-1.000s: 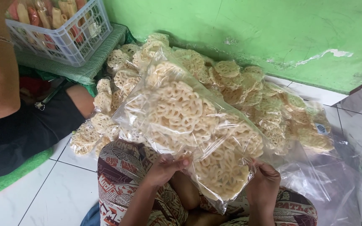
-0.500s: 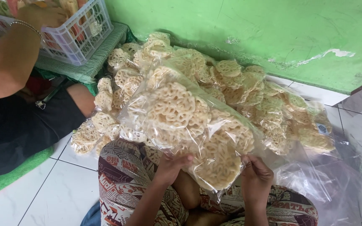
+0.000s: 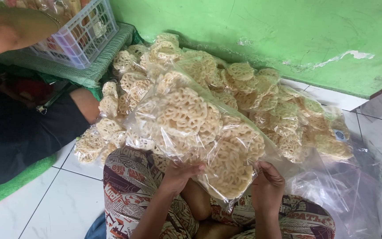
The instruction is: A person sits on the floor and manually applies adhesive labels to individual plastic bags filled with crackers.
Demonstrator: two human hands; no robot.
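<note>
A clear plastic bag of pale lacy crackers (image 3: 200, 132) rests over my patterned lap. My left hand (image 3: 178, 173) grips the bag's lower edge on the left, fingers curled into the plastic. My right hand (image 3: 268, 182) pinches the bag's open end on the right, close to my knee. Behind the bag lies a big heap of similar cracker bags (image 3: 253, 93) against the green wall.
Another person sits at the left in dark clothes (image 3: 18, 132), an arm (image 3: 9, 31) reaching over a white plastic basket (image 3: 82, 35) on a green mat. Loose clear plastic (image 3: 354, 194) lies at the right. White floor tiles (image 3: 63, 203) show at the lower left.
The bag has dropped lower and nearer my lap, with both hands shifted closer along its bottom edge. The other person's arm has risen across the basket.
</note>
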